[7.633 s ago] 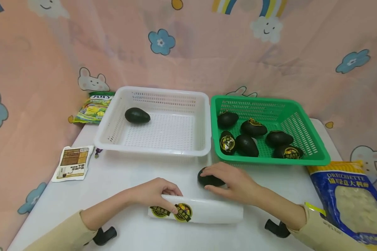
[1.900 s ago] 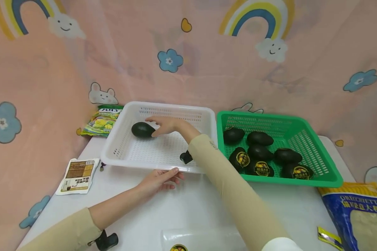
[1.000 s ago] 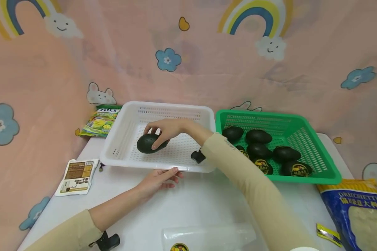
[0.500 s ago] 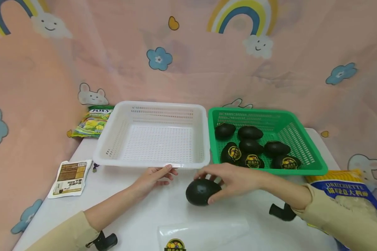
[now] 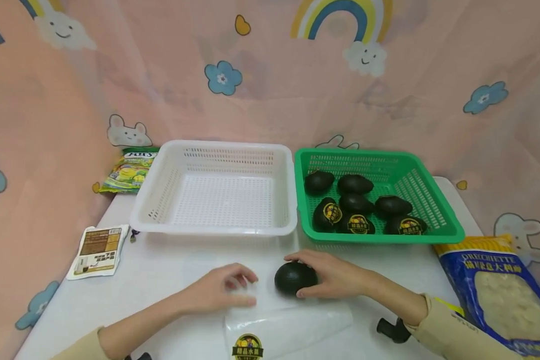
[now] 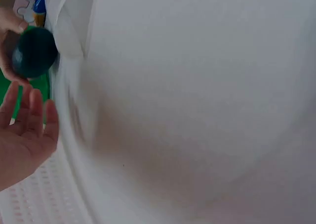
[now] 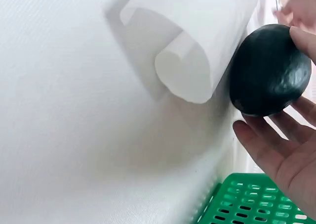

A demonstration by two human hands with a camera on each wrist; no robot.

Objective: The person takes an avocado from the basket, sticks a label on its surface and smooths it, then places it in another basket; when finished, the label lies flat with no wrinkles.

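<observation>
My right hand (image 5: 328,275) grips a dark green avocado (image 5: 295,278) with the thumb and fingers around its right side, in front of the two baskets. No sticker shows on its visible side in the head view. Left of it, my left hand (image 5: 220,289) is in the air with loosely bent fingers and holds nothing; it is slightly blurred. In the left wrist view its palm and fingers point towards the avocado (image 6: 34,52). Just below the hands lies a curled, glossy white sticker sheet (image 5: 292,327) with a round black and gold label. The right wrist view shows its rolled end (image 7: 185,70).
Behind stands a white basket (image 5: 213,231) with nothing in it. Beside it, a green basket (image 5: 382,236) holds several avocados, some with black and gold stickers. A pasta bag (image 5: 499,295) lies at right, a candy bag (image 5: 130,170) and a white packet (image 5: 98,251) at left.
My right hand took the avocado out of the white basket and brought it forward to the sheet. My left hand let go of the white basket's rim and moved down towards the avocado.
</observation>
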